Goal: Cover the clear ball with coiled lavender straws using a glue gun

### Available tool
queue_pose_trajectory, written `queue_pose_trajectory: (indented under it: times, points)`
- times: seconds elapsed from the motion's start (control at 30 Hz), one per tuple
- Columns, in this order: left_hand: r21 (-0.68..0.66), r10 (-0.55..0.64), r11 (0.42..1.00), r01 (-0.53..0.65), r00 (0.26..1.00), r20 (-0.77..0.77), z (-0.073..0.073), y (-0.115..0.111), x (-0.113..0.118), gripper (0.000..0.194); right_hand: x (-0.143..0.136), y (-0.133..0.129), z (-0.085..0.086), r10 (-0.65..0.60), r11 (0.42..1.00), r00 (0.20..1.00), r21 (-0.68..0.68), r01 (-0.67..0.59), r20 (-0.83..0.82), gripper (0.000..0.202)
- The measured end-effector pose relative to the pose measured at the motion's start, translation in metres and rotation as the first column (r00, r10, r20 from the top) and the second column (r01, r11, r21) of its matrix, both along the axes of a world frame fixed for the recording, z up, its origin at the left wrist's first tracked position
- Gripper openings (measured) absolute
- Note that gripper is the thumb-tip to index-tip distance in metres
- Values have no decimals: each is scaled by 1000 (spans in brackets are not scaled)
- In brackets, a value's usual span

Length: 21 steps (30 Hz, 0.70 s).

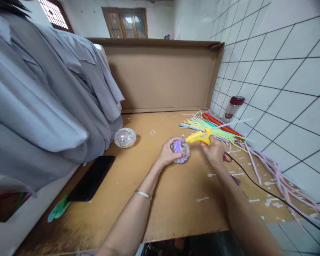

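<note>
My left hand [168, 152] is closed around a clear round ball [186, 153] with purple pipe cleaner [177, 146] wound in bands over it. One short end of the purple strand sticks up at the top. In my right hand [212, 151] is a yellow hot glue gun [198, 137], with a clear glue stick [240, 122] poking out of its back. Its nozzle points left and meets the top of the purple bands; whether glue is coming out is too small to tell. A second clear ball [125, 137] with a pale fuzzy rim stands to the left, apart from both hands.
Colourful pipe cleaners [216, 124] lie heaped at the right, beside a red-lidded jar [233, 106]. A black cord [272, 193] runs along the right. Left are a black phone [92, 179] and a hanging grey cloth [56, 92]. A cardboard panel [162, 74] stands at the back.
</note>
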<state>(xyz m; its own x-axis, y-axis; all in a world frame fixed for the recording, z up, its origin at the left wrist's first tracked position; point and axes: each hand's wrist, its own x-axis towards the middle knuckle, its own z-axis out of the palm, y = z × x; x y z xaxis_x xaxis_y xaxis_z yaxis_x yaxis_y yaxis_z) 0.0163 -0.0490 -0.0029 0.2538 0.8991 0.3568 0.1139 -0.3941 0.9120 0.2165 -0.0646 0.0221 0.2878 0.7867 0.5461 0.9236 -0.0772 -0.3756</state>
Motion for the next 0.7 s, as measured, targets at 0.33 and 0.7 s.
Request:
queue_pose_trajectory:
  times: [0.33,0.7]
  points:
    - [-3,22,1000,-22,1000,9,-1,0,0,60,15,16,-19,-151,968,986,-214,132,-75,50]
    - [22,44,999,-43,999,-19,-6,2,0,61,12,7,-19,-115,988,967,-77,135,226,40]
